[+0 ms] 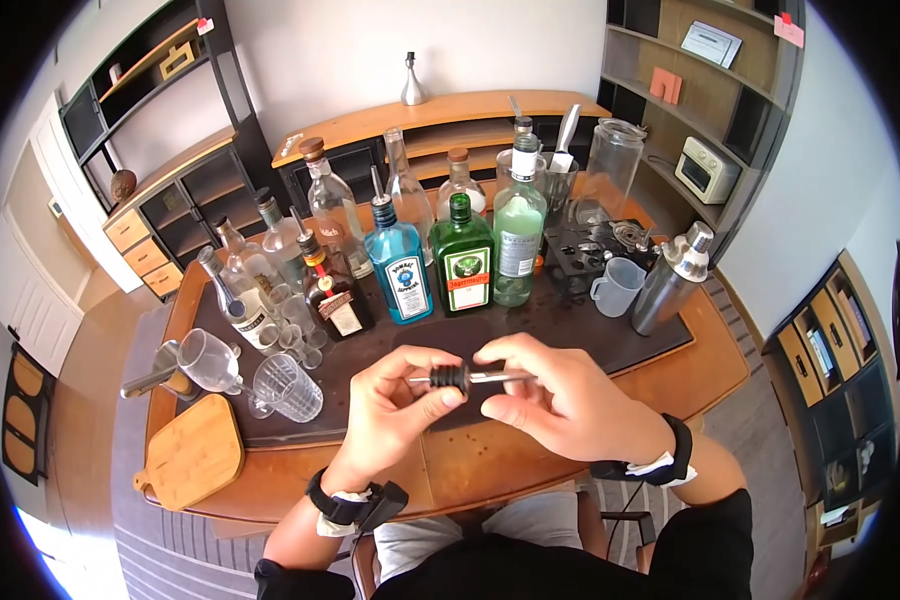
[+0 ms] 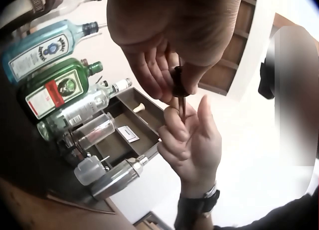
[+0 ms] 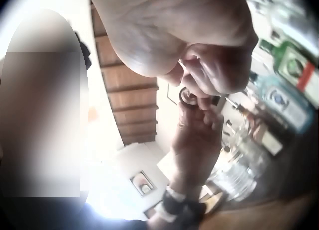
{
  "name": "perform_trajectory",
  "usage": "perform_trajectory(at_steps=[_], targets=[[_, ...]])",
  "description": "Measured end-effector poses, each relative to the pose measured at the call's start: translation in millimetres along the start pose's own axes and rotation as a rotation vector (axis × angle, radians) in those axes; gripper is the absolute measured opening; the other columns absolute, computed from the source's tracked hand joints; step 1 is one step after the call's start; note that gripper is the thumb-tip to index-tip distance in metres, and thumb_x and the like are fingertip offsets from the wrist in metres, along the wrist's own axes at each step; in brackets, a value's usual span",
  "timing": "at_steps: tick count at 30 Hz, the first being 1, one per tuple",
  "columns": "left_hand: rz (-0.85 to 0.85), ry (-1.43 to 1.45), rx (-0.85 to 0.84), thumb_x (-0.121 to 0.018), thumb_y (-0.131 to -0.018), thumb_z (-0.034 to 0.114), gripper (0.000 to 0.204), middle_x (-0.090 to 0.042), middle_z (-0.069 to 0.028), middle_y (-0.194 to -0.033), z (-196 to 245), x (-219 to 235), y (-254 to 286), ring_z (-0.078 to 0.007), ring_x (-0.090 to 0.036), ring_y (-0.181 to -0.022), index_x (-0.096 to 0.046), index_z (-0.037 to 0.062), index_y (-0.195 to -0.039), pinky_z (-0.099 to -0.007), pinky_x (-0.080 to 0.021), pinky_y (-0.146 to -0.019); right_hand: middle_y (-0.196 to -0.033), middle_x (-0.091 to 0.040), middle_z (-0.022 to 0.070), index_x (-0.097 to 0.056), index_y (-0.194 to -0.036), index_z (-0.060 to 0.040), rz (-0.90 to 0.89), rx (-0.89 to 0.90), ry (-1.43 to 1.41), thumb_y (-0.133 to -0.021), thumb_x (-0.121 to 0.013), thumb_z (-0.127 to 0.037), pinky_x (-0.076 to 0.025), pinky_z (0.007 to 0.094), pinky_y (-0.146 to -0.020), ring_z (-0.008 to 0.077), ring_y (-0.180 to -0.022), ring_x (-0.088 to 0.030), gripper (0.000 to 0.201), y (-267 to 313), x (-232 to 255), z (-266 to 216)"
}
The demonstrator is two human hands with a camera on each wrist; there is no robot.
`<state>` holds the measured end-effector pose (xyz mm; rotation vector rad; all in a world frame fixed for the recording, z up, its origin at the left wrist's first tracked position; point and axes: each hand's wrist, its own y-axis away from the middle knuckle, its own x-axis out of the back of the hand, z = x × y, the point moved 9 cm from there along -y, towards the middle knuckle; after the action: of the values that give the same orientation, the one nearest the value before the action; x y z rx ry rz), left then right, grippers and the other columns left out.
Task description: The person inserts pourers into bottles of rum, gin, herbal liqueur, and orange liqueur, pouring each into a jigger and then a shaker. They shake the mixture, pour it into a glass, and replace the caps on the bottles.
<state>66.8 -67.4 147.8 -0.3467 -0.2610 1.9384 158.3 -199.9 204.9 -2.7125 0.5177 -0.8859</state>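
Above the near side of the table, my left hand (image 1: 388,408) pinches the black ribbed stopper of a bottle pourer (image 1: 450,378) between thumb and fingers. Its thin metal spout points right, toward my right hand (image 1: 582,402). There the thumb and index finger are spread apart, with the end of the spout between them. In the left wrist view, the right fingers (image 2: 174,130) bend loosely beside the spout and the thumb stands away from them. Beyond the hands stand a green Jägermeister bottle (image 1: 461,262) and a blue Bombay Sapphire bottle (image 1: 399,268).
A steel shaker (image 1: 667,285) and a plastic measuring jug (image 1: 618,287) stand at the right. Several glasses, including a ribbed tumbler (image 1: 290,388), are at the left, near a wooden cutting board (image 1: 195,455). More bottles, some with pourers, stand behind on the dark mat (image 1: 610,352).
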Motion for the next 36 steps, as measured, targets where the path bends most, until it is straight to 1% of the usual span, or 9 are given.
perform_trajectory(at_steps=[2,6,10,17,20,24,27,30,36], targets=[[-0.019,0.153,0.071,-0.071,-0.097,0.002,0.033,-0.071,-0.0113,-0.110,-19,1,-1,-0.0178,-0.072,-0.096,-0.061,-0.0041,-0.127,-0.0321,-0.060,-0.087,-0.081,-0.067,0.0105,-0.063,-0.107,-0.0043,0.072,0.071,0.097,-0.093,-0.070,-0.003,-0.048,0.0333,-0.056,0.0232,-0.062,-0.066,0.015,2,9,-1],[-0.100,0.366,0.208,-0.066,-0.100,0.002,0.030,-0.069,-0.0121,-0.116,-34,-27,-12,-0.0187,-0.072,-0.097,-0.059,-0.0040,-0.128,-0.0329,-0.060,-0.089,-0.083,-0.069,0.0110,-0.063,-0.105,-0.0033,0.151,0.190,0.131,-0.095,-0.066,0.000,-0.053,0.0358,-0.058,0.0217,-0.065,-0.070,0.010,3,26,1],[-0.096,0.293,-0.003,-0.067,-0.098,-0.001,0.029,-0.069,-0.0131,-0.116,-26,-43,-40,-0.0183,-0.072,-0.099,-0.060,-0.0065,-0.126,-0.0328,-0.060,-0.090,-0.079,-0.069,0.0107,-0.064,-0.104,-0.0006,0.134,0.150,0.125,-0.099,-0.062,-0.001,-0.055,0.0296,-0.056,0.0184,-0.063,-0.071,0.006,-5,48,1],[0.048,-0.009,-0.310,-0.074,-0.091,-0.004,0.031,-0.069,-0.0132,-0.118,-9,-60,-90,-0.0203,-0.069,-0.110,-0.065,-0.0021,-0.121,-0.0343,-0.057,-0.096,-0.078,-0.068,0.0087,-0.066,-0.106,0.0054,0.261,-0.253,-0.317,-0.104,-0.061,-0.008,-0.057,0.0266,-0.055,0.0148,-0.062,-0.069,0.015,-14,89,50],[0.041,-0.261,-0.292,-0.080,-0.089,0.009,0.053,-0.064,-0.0187,-0.128,-16,-71,-112,-0.0309,-0.065,-0.120,-0.056,0.0005,-0.136,-0.0416,-0.053,-0.104,-0.076,-0.068,0.0083,-0.069,-0.102,0.0025,0.243,-0.365,-0.144,-0.103,-0.064,-0.015,-0.057,0.0278,-0.055,0.0145,-0.064,-0.069,0.018,-25,126,83],[0.127,-0.247,-0.275,-0.075,-0.093,0.008,0.052,-0.062,-0.0148,-0.135,-27,-58,-119,-0.0278,-0.060,-0.128,-0.053,0.0030,-0.139,-0.0409,-0.048,-0.108,-0.076,-0.072,0.0091,-0.074,-0.090,0.0011,0.253,-0.463,0.500,-0.094,-0.072,-0.011,-0.055,0.0328,-0.062,0.0151,-0.070,-0.069,0.013,-52,209,91],[0.176,-0.132,-0.197,-0.073,-0.094,0.005,0.037,-0.069,-0.0114,-0.124,-42,-41,-127,-0.0223,-0.064,-0.122,-0.060,0.0013,-0.128,-0.0374,-0.049,-0.104,-0.089,-0.075,0.0242,-0.076,-0.090,0.0023,0.154,-0.328,1.095,-0.084,-0.074,-0.005,-0.058,0.0435,-0.076,0.0365,-0.085,-0.074,0.010,-79,253,134],[0.157,0.051,-0.165,-0.069,-0.096,0.001,0.028,-0.070,-0.0104,-0.120,-40,-33,-132,-0.0178,-0.066,-0.114,-0.063,0.0000,-0.124,-0.0322,-0.051,-0.099,-0.104,-0.073,0.0269,-0.076,-0.096,0.0044,0.049,-0.745,1.292,-0.076,-0.075,-0.001,-0.059,0.0464,-0.086,0.0411,-0.101,-0.073,0.021,-98,257,192],[0.212,0.052,-0.210,-0.069,-0.098,0.003,0.016,-0.071,-0.0050,-0.104,-15,-15,-126,-0.0116,-0.065,-0.097,-0.067,0.0000,-0.113,-0.0276,-0.051,-0.089,-0.111,-0.073,0.0250,-0.076,-0.106,0.0032,-0.073,-0.870,1.322,-0.082,-0.070,-0.004,-0.059,0.0453,-0.089,0.0399,-0.106,-0.072,0.026,-103,241,247]])
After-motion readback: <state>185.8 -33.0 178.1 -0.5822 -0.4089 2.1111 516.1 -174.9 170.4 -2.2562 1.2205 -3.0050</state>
